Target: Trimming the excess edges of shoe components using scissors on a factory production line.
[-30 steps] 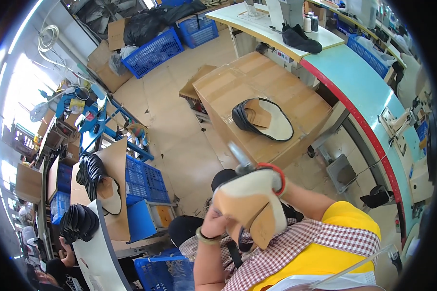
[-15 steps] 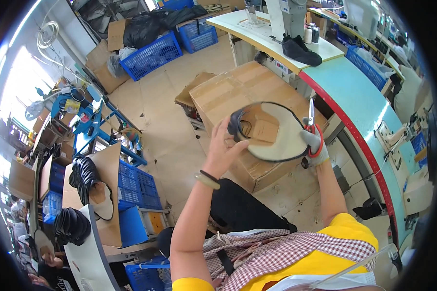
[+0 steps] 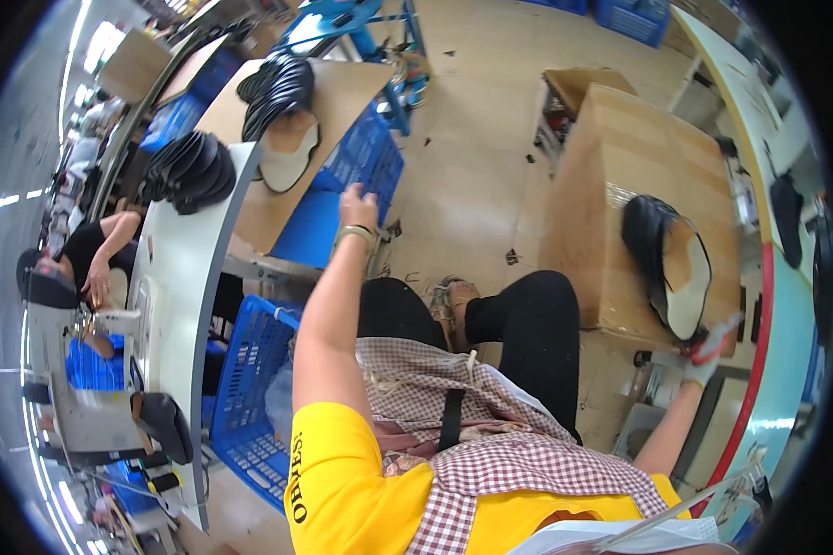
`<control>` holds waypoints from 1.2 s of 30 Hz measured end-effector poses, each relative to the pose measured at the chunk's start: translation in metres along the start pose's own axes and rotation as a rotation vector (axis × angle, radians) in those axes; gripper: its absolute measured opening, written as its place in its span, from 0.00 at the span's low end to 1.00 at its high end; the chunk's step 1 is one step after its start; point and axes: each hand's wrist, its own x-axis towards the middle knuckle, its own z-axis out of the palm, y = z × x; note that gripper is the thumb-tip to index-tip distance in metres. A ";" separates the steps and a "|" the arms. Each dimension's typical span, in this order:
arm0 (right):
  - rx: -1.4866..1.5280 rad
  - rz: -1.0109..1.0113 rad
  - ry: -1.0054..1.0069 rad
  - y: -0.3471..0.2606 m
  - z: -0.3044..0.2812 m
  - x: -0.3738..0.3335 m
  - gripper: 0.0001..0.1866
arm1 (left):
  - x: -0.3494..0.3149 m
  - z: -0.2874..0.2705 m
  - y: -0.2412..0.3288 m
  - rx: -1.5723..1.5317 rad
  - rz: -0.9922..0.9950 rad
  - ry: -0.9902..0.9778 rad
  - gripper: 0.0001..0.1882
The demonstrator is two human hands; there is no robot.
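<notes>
My left hand (image 3: 358, 205) is raised in the air on the left, its fingers somewhat apart with nothing in them. It is nearest to a fanned row of black shoe uppers (image 3: 282, 88) with a cream lining at the near end, on a cardboard sheet (image 3: 347, 81). At the right, my right hand (image 3: 701, 370), partly gloved, is blurred and closed on red-handled scissors (image 3: 713, 340). Beside it, over the cardboard box, is a black shoe upper (image 3: 652, 242) with cream lining. Its near end meets my fingers; whether they grip it is unclear.
The large cardboard box (image 3: 574, 222) stands right of my knees. A pale table (image 3: 180, 277) carries more black uppers (image 3: 194, 171); a co-worker (image 3: 102, 254) sits beyond it at a sewing machine (image 3: 102, 416). Blue crates (image 3: 254, 370) stand at left. A curved red-edged bench (image 3: 782, 370) borders the right.
My view has swung left. My left hand has let go of the shoe upper and moved left, away from it. The upper and my right hand with the scissors are now low over the box.
</notes>
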 end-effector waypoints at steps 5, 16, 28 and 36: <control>-0.062 -0.169 0.171 -0.010 -0.065 0.030 0.16 | 0.050 -0.060 -0.083 0.521 -0.159 0.085 0.22; -0.244 -0.149 0.134 -0.098 -0.070 0.024 0.32 | 0.153 -0.044 -0.160 -0.151 -0.549 0.400 0.31; -0.245 -0.429 -0.037 -0.128 0.070 -0.077 0.21 | 0.086 -0.039 -0.089 -0.292 0.089 0.727 0.13; -0.280 -0.531 -0.364 -0.121 0.081 -0.142 0.25 | 0.115 -0.075 -0.089 -0.351 -0.572 0.744 0.13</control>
